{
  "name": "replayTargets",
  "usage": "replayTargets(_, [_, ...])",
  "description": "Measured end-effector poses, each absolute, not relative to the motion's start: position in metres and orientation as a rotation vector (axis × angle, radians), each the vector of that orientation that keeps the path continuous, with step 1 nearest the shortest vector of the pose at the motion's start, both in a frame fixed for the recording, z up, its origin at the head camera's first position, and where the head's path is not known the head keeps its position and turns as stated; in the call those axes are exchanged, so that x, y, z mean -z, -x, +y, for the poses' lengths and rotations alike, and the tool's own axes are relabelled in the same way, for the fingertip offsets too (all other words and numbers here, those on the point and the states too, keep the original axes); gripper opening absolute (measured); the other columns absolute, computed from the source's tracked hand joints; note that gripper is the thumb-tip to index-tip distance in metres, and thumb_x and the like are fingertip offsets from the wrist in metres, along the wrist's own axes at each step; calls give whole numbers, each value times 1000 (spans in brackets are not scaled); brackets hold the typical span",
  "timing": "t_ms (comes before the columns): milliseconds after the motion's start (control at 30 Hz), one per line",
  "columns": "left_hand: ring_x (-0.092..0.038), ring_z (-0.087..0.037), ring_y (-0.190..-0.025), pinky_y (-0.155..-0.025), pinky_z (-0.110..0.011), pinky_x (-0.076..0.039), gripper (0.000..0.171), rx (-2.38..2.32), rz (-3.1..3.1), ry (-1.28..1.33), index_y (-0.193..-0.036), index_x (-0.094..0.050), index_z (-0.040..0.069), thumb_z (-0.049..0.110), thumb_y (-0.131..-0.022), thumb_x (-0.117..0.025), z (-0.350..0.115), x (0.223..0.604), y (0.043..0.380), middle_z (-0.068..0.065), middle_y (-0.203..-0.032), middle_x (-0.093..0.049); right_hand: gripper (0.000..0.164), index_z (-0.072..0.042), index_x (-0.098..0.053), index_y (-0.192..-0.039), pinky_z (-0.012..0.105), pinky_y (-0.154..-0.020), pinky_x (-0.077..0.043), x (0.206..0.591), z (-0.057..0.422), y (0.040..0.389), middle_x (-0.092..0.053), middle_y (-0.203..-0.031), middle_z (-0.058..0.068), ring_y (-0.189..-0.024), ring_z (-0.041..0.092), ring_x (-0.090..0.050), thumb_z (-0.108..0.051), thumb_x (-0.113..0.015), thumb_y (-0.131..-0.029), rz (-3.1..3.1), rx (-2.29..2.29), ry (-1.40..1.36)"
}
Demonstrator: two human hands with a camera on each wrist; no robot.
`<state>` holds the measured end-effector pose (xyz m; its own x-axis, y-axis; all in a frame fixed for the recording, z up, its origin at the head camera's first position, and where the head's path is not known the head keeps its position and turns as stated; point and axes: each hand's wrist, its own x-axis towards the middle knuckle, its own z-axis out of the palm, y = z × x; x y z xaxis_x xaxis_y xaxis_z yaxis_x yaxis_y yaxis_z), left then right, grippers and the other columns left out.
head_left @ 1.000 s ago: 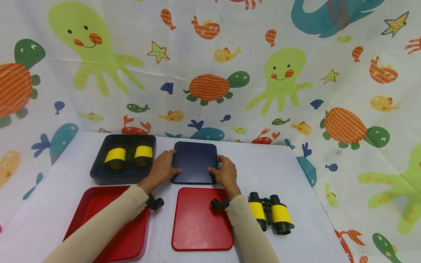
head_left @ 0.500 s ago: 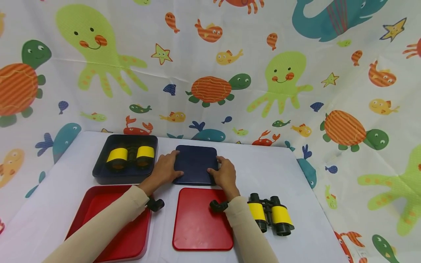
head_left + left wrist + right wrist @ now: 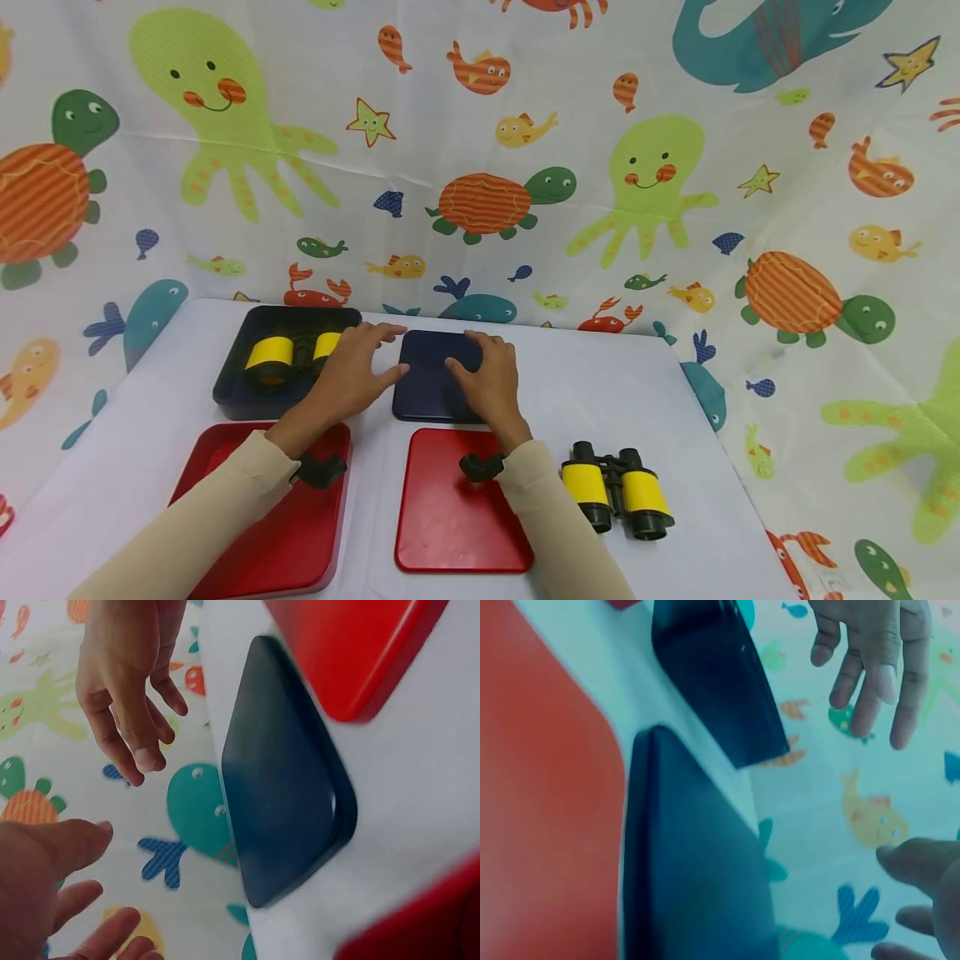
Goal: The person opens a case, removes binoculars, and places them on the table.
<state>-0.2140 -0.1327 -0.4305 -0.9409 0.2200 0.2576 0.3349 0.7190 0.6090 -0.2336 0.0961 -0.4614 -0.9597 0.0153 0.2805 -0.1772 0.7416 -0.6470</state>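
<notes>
A flat navy lid (image 3: 431,385) lies on the white table toward the back. My left hand (image 3: 347,367) hovers at its left side, fingers and thumb spread, partly covering the dark box (image 3: 251,407) in the head view. Above the lid's right part is my right hand (image 3: 491,379), its thumb apart from the fingers. Both hands hold nothing; the left wrist view shows them raised away from the lid (image 3: 285,787). Inside the dark box sit black and yellow binoculars (image 3: 270,353), their right barrel partly hidden by the left hand.
Nearer the front are an open red box (image 3: 281,546) on the left, under the left forearm, and a flat red lid (image 3: 457,525) in the middle. A second pair of binoculars (image 3: 641,493) lies to the right. A patterned curtain (image 3: 480,125) hangs behind the table.
Both hands have let go of the navy lid's sides and lifted off. The left hand has moved left, the right hand left over the lid. The lid stays in place.
</notes>
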Motion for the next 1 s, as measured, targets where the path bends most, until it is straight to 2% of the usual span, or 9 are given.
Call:
replayTargets(267, [-53,-41,-130,-109,-69,-49,59,1012,-2698,367,-148,-59,7,20,-94,-81,-177,417,214,-23,-136,-64,61,-22,-58,-152,52,-116,-50,445,65,235,-60,-151,8,-140,27,-53,-41,-76,-97,-2746,-1064,-318])
replayTargets(433, [-56,-43,-125,-105,-69,-51,59,1001,-2649,355,-145,-60,7,18,-92,-82,-203,411,214,-24,-135,-63,64,-25,-55,-155,53,-118,-49,437,47,239,-58,-153,4,-144,25,-51,-43,-76,-98,-2758,-1058,-426])
replayTargets(600, [-58,-47,-123,-104,-71,-51,60,1027,-2696,303,-148,-58,10,24,-94,-81,-229,408,219,-26,-137,-61,69,-26,-52,-158,52,-119,-48,432,28,242,-58,-153,2,-144,23,-49,-44,-77,-97,-2766,-1073,-513])
replayTargets(800, [-52,-53,-132,-106,-74,-48,75,1085,-2837,191,-157,-46,7,37,-96,-79,-262,409,229,-30,-149,-54,73,-28,-49,-160,49,-120,-48,431,7,246,-56,-157,-1,-146,21,-47,-47,-78,-96,-2815,-1064,-623])
replayTargets(1000, [-47,-55,-135,-105,-78,-44,78,1031,-2913,111,-158,-45,4,37,-96,-79,-296,420,241,-33,-151,-51,76,-30,-46,-161,49,-123,-45,433,-12,251,-51,-163,-5,-154,20,-42,-52,-77,-95,-2882,-1051,-711])
